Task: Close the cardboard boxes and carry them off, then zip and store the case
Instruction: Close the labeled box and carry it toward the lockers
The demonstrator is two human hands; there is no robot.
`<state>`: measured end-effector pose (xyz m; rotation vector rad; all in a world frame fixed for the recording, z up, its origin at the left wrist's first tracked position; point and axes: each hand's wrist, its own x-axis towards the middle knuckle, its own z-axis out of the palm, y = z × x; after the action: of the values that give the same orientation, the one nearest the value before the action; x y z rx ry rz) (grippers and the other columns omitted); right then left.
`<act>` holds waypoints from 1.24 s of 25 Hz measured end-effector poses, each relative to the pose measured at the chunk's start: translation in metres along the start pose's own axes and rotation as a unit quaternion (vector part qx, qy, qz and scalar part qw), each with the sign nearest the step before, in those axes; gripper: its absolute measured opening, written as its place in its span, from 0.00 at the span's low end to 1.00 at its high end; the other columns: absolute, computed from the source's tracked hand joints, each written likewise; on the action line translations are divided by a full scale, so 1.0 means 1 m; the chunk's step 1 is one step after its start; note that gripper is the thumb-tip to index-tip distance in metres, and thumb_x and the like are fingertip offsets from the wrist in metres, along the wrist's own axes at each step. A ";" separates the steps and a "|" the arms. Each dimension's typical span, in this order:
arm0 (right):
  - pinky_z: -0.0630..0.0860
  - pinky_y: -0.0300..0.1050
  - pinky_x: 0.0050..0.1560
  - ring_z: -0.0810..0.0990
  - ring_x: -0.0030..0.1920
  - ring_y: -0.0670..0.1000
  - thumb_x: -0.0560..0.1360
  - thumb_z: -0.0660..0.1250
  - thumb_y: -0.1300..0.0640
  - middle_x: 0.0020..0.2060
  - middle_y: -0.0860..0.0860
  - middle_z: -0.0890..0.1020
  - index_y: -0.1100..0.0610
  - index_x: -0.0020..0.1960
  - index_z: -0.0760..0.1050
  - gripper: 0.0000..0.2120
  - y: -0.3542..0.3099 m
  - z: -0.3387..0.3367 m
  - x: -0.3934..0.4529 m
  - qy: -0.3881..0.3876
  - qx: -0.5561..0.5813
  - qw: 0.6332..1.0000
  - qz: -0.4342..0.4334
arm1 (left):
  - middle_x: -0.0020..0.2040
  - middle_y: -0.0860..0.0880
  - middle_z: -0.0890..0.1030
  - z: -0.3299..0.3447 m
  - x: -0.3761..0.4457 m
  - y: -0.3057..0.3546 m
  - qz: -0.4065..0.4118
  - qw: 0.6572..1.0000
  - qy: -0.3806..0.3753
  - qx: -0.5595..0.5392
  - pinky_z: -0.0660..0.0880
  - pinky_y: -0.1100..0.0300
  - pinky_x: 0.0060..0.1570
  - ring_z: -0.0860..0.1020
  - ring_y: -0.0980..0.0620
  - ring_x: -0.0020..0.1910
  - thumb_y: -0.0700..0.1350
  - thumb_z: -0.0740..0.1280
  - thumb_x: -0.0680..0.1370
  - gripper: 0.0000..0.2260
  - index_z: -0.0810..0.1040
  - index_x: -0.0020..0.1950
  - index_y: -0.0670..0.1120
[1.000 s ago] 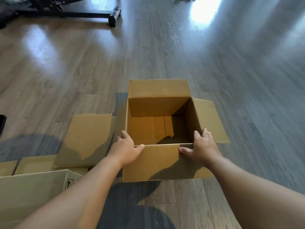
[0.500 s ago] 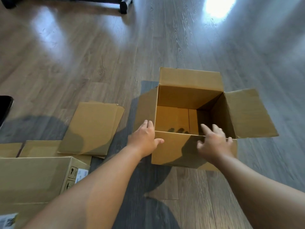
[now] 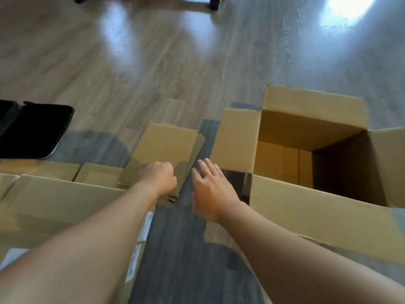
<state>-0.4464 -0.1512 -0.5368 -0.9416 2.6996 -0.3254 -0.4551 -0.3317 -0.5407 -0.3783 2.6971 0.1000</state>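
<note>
While brown cardboard box (image 3: 306,154) at right gapes unclosed | left hand (image 3: 161,177) curled on flat cardboard sheet (image 3: 162,150); right hand (image 3: 211,189) spread, empty | black case (image 3: 32,130) upper left unstored

Two bare forearms fill the lower frame, no sleeves showing anywhere up to the picture's edge, no watch, no bracelet at either wrist. The left hand (image 3: 159,178) is bare too, no glove, no ring that can be made out, its knuckles rounded and a little soft with motion blur. The right hand (image 3: 211,189) is just as bare, its nails short and plain, unpainted as far as the blur lets us tell. Both forearms look smooth, free of marks or tattoos, broadening as they near the camera at the bottom corners.
</note>
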 end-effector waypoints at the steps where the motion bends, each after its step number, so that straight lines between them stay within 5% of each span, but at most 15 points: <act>1: 0.47 0.59 0.80 0.48 0.81 0.63 0.79 0.63 0.54 0.79 0.64 0.55 0.65 0.79 0.57 0.33 -0.010 0.007 0.010 -0.022 0.007 1.000 0.016 | 0.59 0.41 0.79 -0.008 0.008 -0.014 -0.014 1.000 -0.014 0.015 0.76 0.50 0.55 0.78 0.40 0.58 0.50 0.63 0.78 0.10 0.76 0.54 0.46; 6: 0.55 0.58 0.78 0.52 0.80 0.61 0.79 0.62 0.53 0.78 0.61 0.59 0.63 0.77 0.60 0.30 -0.039 0.038 0.057 -0.108 0.055 0.985 0.125 | 0.63 0.39 0.76 -0.016 0.036 -0.082 -0.023 0.993 -0.083 0.085 0.76 0.50 0.54 0.77 0.40 0.56 0.46 0.61 0.79 0.11 0.76 0.58 0.45; 10: 0.73 0.57 0.65 0.68 0.70 0.62 0.78 0.66 0.52 0.67 0.60 0.70 0.59 0.71 0.64 0.25 -0.048 0.058 0.084 -0.156 0.141 0.956 0.206 | 0.60 0.42 0.78 0.007 0.049 -0.120 -0.017 0.981 -0.161 0.107 0.74 0.52 0.53 0.77 0.43 0.55 0.48 0.64 0.80 0.11 0.75 0.59 0.43; 14: 0.73 0.54 0.61 0.66 0.68 0.63 0.76 0.66 0.51 0.65 0.61 0.70 0.57 0.70 0.65 0.25 -0.060 0.076 0.091 -0.183 0.192 0.936 0.232 | 0.51 0.48 0.76 0.021 0.061 -0.132 -0.013 0.976 -0.212 0.050 0.75 0.52 0.47 0.78 0.47 0.49 0.47 0.69 0.77 0.12 0.71 0.56 0.46; 21: 0.71 0.58 0.66 0.67 0.68 0.61 0.74 0.66 0.49 0.58 0.54 0.69 0.57 0.62 0.70 0.20 -0.055 0.087 0.078 -0.161 0.216 0.939 0.216 | 0.50 0.47 0.75 0.016 0.068 -0.135 -0.062 0.975 -0.203 -0.064 0.75 0.51 0.45 0.76 0.50 0.46 0.42 0.73 0.73 0.13 0.69 0.48 0.48; 25: 0.72 0.56 0.63 0.67 0.66 0.60 0.75 0.66 0.48 0.61 0.55 0.71 0.58 0.65 0.69 0.23 -0.054 0.087 0.077 -0.154 0.211 0.941 0.215 | 0.50 0.48 0.74 0.017 0.066 -0.133 -0.058 0.974 -0.207 -0.066 0.77 0.49 0.52 0.76 0.49 0.49 0.44 0.73 0.74 0.17 0.69 0.57 0.46; 31: 0.73 0.45 0.38 0.78 0.47 0.58 0.73 0.66 0.58 0.44 0.56 0.78 0.58 0.42 0.70 0.06 -0.042 0.081 0.075 -0.046 0.319 0.893 0.313 | 0.50 0.45 0.78 0.015 0.062 -0.128 -0.057 0.979 -0.169 -0.100 0.79 0.52 0.47 0.79 0.48 0.47 0.44 0.76 0.72 0.17 0.70 0.52 0.45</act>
<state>-0.4530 -0.2407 -0.6132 0.1020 2.3655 -0.9041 -0.4682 -0.4680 -0.5820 -0.5246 2.3295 0.3708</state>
